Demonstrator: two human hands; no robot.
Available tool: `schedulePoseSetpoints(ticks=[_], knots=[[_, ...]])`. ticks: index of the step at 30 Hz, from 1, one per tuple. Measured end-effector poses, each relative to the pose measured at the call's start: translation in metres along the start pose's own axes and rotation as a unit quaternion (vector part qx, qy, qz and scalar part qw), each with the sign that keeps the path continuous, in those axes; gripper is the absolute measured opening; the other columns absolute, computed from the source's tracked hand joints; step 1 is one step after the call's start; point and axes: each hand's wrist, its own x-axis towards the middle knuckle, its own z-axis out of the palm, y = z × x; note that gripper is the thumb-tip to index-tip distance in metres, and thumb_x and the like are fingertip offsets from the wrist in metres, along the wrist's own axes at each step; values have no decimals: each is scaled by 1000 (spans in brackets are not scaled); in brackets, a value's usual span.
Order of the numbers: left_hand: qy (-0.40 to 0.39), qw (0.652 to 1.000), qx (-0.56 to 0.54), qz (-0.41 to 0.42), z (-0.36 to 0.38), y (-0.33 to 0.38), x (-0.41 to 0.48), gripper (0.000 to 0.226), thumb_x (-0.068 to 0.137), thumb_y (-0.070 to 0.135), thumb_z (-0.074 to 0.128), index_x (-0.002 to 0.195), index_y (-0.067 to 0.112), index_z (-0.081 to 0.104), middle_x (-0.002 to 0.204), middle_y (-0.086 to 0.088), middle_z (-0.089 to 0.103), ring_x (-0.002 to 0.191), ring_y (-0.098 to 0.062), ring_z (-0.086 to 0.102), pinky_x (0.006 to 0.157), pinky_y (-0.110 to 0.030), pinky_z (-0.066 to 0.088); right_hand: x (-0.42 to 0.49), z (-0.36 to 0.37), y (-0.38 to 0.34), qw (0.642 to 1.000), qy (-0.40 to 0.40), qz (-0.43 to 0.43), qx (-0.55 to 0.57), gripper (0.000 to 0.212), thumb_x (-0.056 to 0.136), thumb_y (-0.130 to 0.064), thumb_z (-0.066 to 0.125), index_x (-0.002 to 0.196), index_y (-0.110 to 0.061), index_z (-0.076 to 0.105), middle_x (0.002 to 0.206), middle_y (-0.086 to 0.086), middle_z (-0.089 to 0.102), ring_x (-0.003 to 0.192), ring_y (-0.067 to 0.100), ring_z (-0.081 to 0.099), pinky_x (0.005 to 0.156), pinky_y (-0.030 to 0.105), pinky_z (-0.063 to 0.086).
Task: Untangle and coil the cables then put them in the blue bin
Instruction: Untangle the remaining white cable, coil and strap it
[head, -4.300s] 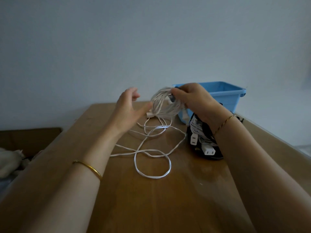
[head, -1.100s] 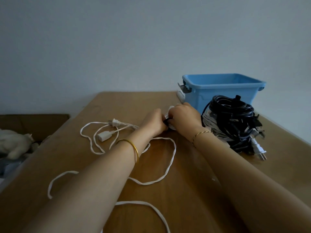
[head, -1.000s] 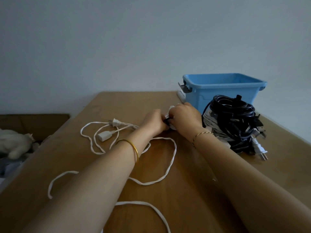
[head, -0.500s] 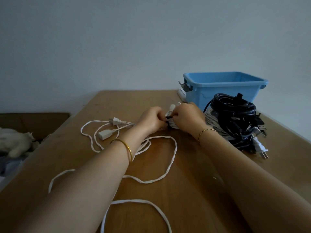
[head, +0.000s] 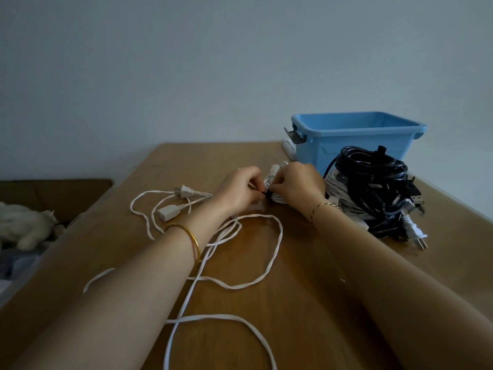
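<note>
A small white cable coil (head: 277,182) lies on the wooden table (head: 306,303), mostly hidden behind my hands. My left hand (head: 240,192) and my right hand (head: 297,182) meet over it, and both pinch a thin black tie (head: 267,194) at its side. A long loose white flat cable (head: 277,236) runs in loops across the table toward me, its plug (head: 186,192) and socket end (head: 166,211) lying to the left. The blue bin (head: 354,140) stands at the back right.
A pile of tangled black and white cables (head: 373,188) with plugs sits in front of the bin, right of my hands. A brown box (head: 53,193) and a white plush toy (head: 24,225) lie off the table's left edge. A wall stands behind.
Four seconds ago I held the white coil up in the air; now it rests on the table with both hands at its tie. Over the last second the hands shifted only slightly.
</note>
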Motion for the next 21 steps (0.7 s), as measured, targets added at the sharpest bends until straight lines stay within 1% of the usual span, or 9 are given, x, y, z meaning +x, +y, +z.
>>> schedulePoseSetpoints(ticks=[3,6,9,11,13,14,16,18,21], knots=[[7,1000,9,19,1,1,0,24,83,0,66,74,19,54,88,-7,65,80,-24,65,81,-48,54,-1,2,-1,1000,1,-5,-6,16,86,-34,66,91,-21,72,95,4,68,100,26,55,76,37,51],[17,998,28,45,3,2,1,19,83,1,67,77,16,56,82,-3,62,80,-24,62,78,-45,53,-4,1,-3,1000,1,-9,-11,16,88,-31,65,95,-19,71,101,5,66,106,27,51,70,33,43],[33,996,43,73,6,6,4,17,84,0,64,78,14,55,75,1,57,76,-23,59,74,-41,51,-9,2,-4,1000,-1,-11,-23,15,91,-22,59,97,-15,70,108,9,62,112,30,45,71,33,39],[43,995,41,84,9,7,8,20,84,-1,63,77,15,53,75,2,56,75,-22,58,73,-41,51,-9,5,-2,1000,-2,-11,-16,15,90,-19,58,95,-14,71,101,9,62,111,31,45,70,33,38],[42,995,33,84,11,5,14,20,85,0,62,77,16,55,79,0,58,77,-21,58,74,-41,52,-8,6,2,1000,-8,-6,0,14,90,-22,59,91,-15,71,87,6,59,107,30,47,67,32,36],[40,996,21,81,12,4,17,21,85,0,62,77,18,55,81,-1,60,78,-21,59,75,-42,53,-7,6,4,1000,-13,-3,7,14,89,-24,60,89,-15,71,84,4,56,106,30,48,67,32,36],[39,997,-1,69,12,2,22,28,86,0,62,73,24,54,80,2,60,78,-19,59,75,-42,54,-5,5,6,1000,-24,-1,17,14,89,-27,62,87,-17,70,84,3,57,104,30,50,69,33,39],[42,997,-6,61,14,0,26,34,86,0,62,71,28,52,76,5,57,74,-16,57,75,-42,55,-2,5,7,999,-32,-3,21,15,89,-29,62,88,-17,71,90,5,62,104,30,51,72,34,43],[40,998,-5,57,15,0,31,34,87,0,62,71,28,51,75,3,57,75,-21,59,73,-44,56,-1,5,8,999,-38,-4,21,15,89,-28,62,90,-18,72,94,7,64,103,30,52,74,34,44]])
